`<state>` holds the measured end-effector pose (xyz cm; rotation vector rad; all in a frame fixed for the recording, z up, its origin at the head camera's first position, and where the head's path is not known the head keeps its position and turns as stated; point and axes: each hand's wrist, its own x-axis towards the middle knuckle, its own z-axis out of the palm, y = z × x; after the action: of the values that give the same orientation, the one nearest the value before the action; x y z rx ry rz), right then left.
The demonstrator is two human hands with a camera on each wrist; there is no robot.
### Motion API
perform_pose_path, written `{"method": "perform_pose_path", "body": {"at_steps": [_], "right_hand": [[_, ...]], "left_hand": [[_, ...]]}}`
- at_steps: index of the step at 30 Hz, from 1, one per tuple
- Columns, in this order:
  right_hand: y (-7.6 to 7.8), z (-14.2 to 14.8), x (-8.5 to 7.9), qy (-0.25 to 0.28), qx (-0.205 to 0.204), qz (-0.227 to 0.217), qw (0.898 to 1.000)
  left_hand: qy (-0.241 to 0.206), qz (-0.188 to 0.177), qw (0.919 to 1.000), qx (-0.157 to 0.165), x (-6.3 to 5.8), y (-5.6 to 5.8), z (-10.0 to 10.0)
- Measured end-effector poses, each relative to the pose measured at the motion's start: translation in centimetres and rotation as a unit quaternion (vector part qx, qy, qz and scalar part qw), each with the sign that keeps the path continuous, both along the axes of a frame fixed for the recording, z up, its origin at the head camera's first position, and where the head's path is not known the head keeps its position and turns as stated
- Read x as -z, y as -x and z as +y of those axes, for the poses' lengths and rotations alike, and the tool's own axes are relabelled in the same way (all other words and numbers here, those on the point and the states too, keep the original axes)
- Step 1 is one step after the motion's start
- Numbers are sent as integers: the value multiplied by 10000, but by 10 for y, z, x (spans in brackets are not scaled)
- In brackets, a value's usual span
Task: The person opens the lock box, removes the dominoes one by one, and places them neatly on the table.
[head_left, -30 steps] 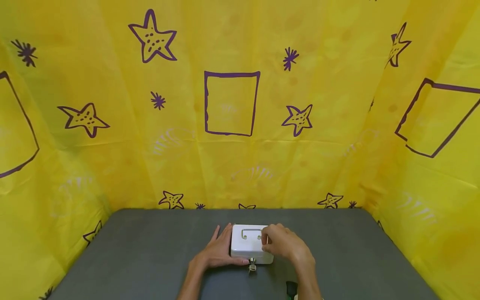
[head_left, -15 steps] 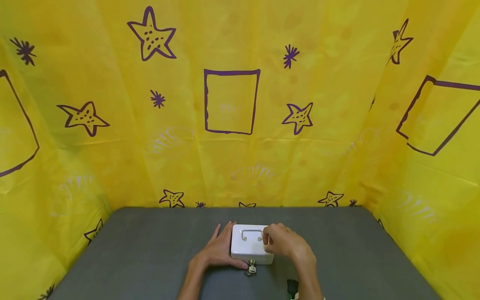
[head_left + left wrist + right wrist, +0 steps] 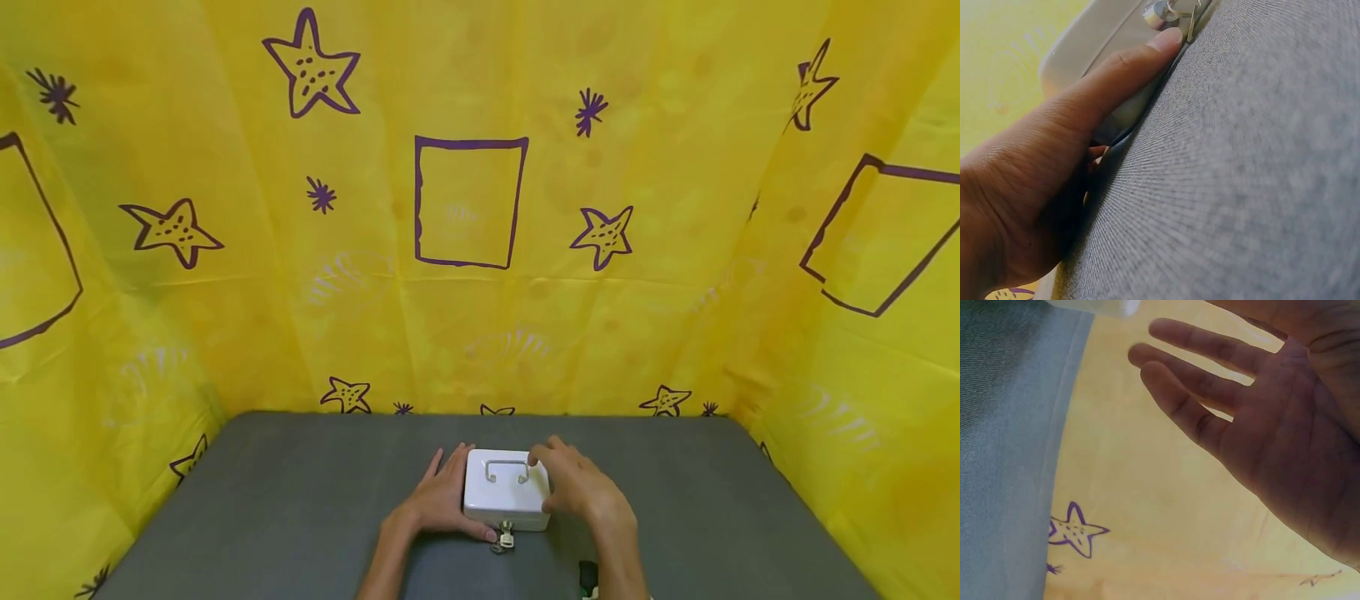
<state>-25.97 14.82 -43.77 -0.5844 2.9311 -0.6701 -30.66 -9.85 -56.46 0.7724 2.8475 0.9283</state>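
A small white cash box (image 3: 507, 493) sits on the grey table, with a wire carrying handle (image 3: 507, 462) on its lid. Keys (image 3: 507, 541) hang from the lock at its front. My left hand (image 3: 441, 502) holds the box's left side, the fingers toward the back corner. In the left wrist view the thumb (image 3: 1122, 67) lies along the front face, its tip just beside the lock (image 3: 1159, 14). My right hand (image 3: 577, 485) hovers at the box's right edge, fingers spread. The right wrist view shows its palm (image 3: 1279, 425) holding nothing.
The grey table (image 3: 300, 508) runs back to a yellow curtain (image 3: 465, 333) with purple starfish drawings, which also encloses both sides. A dark object (image 3: 588, 575), partly hidden by the right forearm, lies near the front.
My right hand's fingers have uncurled and moved slightly right, away from the handle's right end. The keys have shifted a little at the lock. My left hand stays on the box.
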Motion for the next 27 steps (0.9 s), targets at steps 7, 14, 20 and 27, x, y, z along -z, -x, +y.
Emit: {"method": "perform_pose_path", "body": {"at_steps": [7, 14, 20, 27], "right_hand": [[2, -1, 8, 80, 148, -408, 9990], [4, -3, 15, -62, 341, -488, 9982], [7, -4, 19, -74, 320, -460, 9984], [7, -1, 20, -81, 114, -188, 9997]], "left_hand": [[14, -55, 10000, 17, 0, -2, 1], [133, -65, 9999, 33, -2, -3, 1], [101, -70, 9999, 102, -5, -6, 1], [160, 77, 9997, 196, -7, -9, 0]]}}
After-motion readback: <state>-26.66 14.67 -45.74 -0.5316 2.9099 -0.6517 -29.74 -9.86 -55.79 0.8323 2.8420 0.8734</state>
